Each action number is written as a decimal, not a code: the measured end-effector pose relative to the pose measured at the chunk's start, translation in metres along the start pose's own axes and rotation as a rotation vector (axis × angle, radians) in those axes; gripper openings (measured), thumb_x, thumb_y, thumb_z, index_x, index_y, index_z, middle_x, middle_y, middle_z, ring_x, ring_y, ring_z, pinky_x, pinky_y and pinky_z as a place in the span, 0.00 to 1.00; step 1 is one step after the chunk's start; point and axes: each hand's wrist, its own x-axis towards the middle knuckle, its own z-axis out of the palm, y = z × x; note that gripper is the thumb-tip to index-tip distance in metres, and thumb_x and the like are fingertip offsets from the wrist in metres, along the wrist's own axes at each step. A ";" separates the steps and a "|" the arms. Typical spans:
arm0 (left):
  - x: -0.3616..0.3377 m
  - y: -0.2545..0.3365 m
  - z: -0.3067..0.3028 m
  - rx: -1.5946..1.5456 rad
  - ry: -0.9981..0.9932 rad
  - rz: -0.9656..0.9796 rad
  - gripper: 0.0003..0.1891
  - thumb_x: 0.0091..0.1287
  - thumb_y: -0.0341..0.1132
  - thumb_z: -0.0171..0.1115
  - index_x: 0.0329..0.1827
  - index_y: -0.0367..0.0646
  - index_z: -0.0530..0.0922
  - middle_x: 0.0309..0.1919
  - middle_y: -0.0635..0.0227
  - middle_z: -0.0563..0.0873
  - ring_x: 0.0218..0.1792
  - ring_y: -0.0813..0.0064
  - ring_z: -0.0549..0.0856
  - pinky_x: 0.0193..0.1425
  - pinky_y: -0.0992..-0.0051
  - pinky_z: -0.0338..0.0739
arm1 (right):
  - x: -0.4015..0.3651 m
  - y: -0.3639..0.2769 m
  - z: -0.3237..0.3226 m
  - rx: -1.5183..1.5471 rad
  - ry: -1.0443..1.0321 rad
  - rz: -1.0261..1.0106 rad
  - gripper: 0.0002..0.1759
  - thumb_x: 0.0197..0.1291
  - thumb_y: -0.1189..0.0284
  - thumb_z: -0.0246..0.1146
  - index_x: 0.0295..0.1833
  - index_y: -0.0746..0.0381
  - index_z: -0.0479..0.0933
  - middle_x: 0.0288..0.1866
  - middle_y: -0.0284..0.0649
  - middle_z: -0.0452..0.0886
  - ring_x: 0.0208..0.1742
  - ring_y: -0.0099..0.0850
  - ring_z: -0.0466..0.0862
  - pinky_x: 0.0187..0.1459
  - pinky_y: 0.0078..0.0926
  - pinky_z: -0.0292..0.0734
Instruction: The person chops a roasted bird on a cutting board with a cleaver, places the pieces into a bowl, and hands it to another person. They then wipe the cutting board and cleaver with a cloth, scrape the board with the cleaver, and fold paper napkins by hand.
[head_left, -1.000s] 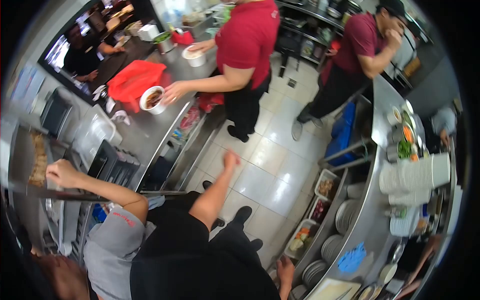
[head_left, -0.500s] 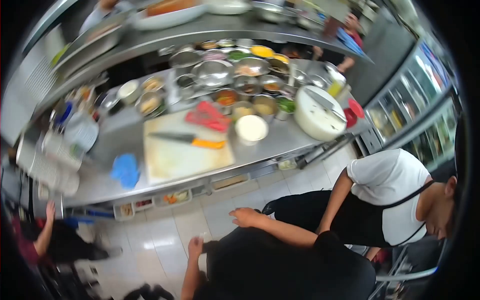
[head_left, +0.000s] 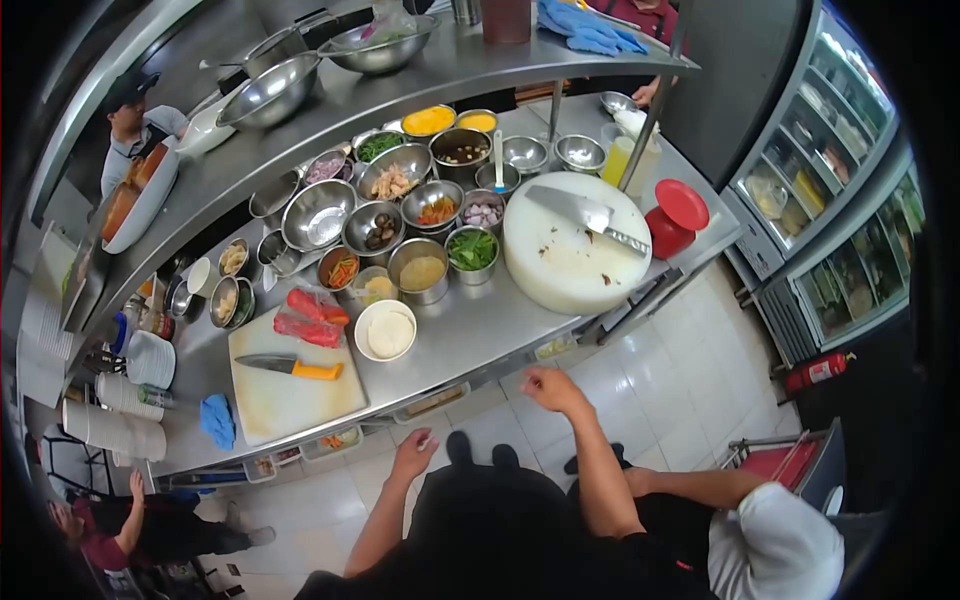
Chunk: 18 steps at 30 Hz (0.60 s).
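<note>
My left hand (head_left: 413, 455) hangs just off the front edge of the steel counter (head_left: 450, 345), its fingers loosely bent and holding nothing. Farther right, my right hand (head_left: 552, 388) is raised over the floor, empty, with fingers loosely curled. Neither touches the counter. Closest on the counter is a white tub (head_left: 385, 331) of pale, creamy stuff. Beside it a cutting board (head_left: 290, 410) carries a knife (head_left: 290, 367) with an orange handle and red plastic-wrapped packets (head_left: 310, 318). To the right, a cleaver (head_left: 570, 207) lies on a thick round chopping block (head_left: 555, 270).
Several metal bowls of ingredients (head_left: 436, 210) crowd the counter's middle under a steel shelf (head_left: 450, 90). A blue cloth (head_left: 217, 420) lies left of the board. A co-worker's white sleeve (head_left: 780, 540) is close on my right; another person (head_left: 125, 525) stands lower left. Glass-door fridges (head_left: 820, 150) stand right.
My view has swung to the right and steadied, so the counter sits farther left. My right hand has moved out rightward, and the co-worker on my right now shows lower in view.
</note>
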 end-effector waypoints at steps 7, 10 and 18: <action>0.078 0.168 0.033 0.052 -0.219 0.365 0.24 0.66 0.48 0.64 0.60 0.43 0.78 0.54 0.58 0.84 0.54 0.62 0.83 0.55 0.65 0.78 | 0.035 0.010 -0.126 -0.023 0.419 -0.005 0.15 0.54 0.74 0.67 0.47 0.68 0.81 0.39 0.53 0.83 0.39 0.47 0.84 0.43 0.39 0.79; 0.110 0.198 0.047 -0.022 -0.234 0.449 0.22 0.66 0.46 0.65 0.59 0.44 0.79 0.53 0.59 0.84 0.53 0.63 0.83 0.53 0.66 0.79 | 0.066 0.023 -0.176 -0.231 0.580 -0.066 0.13 0.53 0.77 0.67 0.45 0.67 0.81 0.42 0.53 0.82 0.43 0.49 0.83 0.46 0.39 0.79; 0.203 0.263 0.023 -0.279 -0.158 0.419 0.14 0.62 0.37 0.70 0.49 0.43 0.83 0.43 0.64 0.87 0.37 0.71 0.85 0.40 0.73 0.78 | 0.165 0.043 -0.237 -0.544 0.651 -0.100 0.12 0.49 0.77 0.67 0.42 0.65 0.81 0.41 0.51 0.81 0.43 0.49 0.82 0.45 0.44 0.78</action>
